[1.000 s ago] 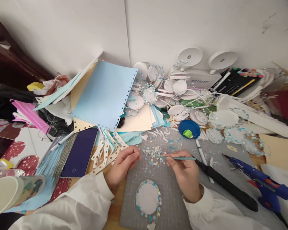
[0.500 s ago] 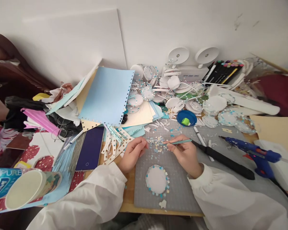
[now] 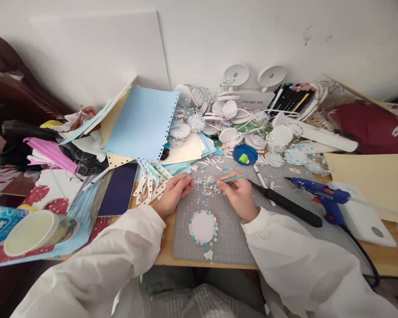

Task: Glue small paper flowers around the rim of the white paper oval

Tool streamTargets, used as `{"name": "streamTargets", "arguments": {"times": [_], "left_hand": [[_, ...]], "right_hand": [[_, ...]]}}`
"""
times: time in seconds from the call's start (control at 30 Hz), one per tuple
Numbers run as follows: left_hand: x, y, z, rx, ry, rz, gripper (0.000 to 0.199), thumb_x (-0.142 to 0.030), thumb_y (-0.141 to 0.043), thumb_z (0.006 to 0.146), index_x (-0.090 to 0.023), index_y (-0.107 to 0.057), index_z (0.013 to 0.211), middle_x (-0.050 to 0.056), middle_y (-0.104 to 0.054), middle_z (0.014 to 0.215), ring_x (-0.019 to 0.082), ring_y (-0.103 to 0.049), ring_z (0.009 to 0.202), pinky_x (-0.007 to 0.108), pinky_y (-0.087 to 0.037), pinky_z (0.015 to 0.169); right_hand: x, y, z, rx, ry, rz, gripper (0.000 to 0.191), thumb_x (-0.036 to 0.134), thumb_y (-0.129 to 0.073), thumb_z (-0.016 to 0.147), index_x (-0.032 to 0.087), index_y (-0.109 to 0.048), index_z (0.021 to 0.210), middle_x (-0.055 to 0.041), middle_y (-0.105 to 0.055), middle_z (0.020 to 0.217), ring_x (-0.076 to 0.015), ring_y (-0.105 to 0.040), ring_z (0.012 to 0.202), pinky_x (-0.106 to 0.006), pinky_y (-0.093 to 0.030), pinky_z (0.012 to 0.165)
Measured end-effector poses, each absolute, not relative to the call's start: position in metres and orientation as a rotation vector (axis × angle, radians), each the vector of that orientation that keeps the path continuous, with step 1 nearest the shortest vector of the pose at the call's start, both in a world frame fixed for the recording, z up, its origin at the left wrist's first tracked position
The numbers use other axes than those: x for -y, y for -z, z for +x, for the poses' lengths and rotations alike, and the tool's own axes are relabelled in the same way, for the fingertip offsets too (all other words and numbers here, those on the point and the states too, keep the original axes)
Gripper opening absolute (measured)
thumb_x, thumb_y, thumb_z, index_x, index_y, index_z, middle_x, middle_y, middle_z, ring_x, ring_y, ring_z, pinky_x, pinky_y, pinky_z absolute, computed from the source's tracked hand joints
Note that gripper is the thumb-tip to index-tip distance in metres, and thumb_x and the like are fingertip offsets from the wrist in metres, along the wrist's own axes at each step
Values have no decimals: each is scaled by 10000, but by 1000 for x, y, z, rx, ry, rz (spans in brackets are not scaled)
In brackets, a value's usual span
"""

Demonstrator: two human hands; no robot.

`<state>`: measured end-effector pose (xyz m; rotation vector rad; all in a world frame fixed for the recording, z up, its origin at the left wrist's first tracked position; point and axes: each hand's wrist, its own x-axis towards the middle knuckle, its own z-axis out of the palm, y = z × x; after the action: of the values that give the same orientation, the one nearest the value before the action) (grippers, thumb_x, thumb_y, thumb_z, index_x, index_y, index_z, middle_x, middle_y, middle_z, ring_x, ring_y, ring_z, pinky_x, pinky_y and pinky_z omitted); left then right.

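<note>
My right hand [image 3: 238,194] grips thin light-blue tweezers [image 3: 234,178], their tip at a pile of small blue, white and cream paper stars [image 3: 208,185]. Left of the pile, my left hand [image 3: 175,191] has its fingers curled together; what they may hold is too small to make out. Nearer to me on the grey cutting mat [image 3: 232,247] lies a white disc [image 3: 202,227] ringed with blue and cream stars. A small cream paper scrap [image 3: 208,255] lies just below the disc.
A blue glue gun [image 3: 321,192] and a black-handled tool [image 3: 292,206] are at the right. Behind are a blue lid [image 3: 245,155] and several star-trimmed discs. At the left are a dark phone [image 3: 117,190], punched paper strips [image 3: 151,183] and a paper cup [image 3: 31,232].
The whole view has shifted, so objects appear further left and higher. Both hands stay beside the star pile, and the right hand still holds the tweezers.
</note>
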<state>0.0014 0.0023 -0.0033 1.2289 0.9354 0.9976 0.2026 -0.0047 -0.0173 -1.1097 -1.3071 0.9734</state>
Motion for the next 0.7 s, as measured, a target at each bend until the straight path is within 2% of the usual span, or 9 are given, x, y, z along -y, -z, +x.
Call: {"name": "streamTargets", "arguments": {"times": [0.27, 0.7], "left_hand": [[-4, 10, 5, -862, -1088, 1187, 276, -359, -515, 862, -144, -518, 689, -71, -344, 403, 57, -246, 391, 222, -154, 432], [-4, 10, 7, -929, -1111, 1208, 340, -459, -554, 813, -153, -508, 671, -79, -355, 372, 47, -254, 353, 216, -159, 412]], "right_hand": [[6, 18, 203, 1318, -954, -1037, 264, 416, -710, 722, 210, -547, 721, 5, -601, 676, -134, -560, 568, -289, -447, 556], [3, 24, 202, 1294, -889, -1007, 262, 397, -712, 716, 208, -532, 741, 26, -575, 618, -135, -557, 543, -286, -433, 536]]}}
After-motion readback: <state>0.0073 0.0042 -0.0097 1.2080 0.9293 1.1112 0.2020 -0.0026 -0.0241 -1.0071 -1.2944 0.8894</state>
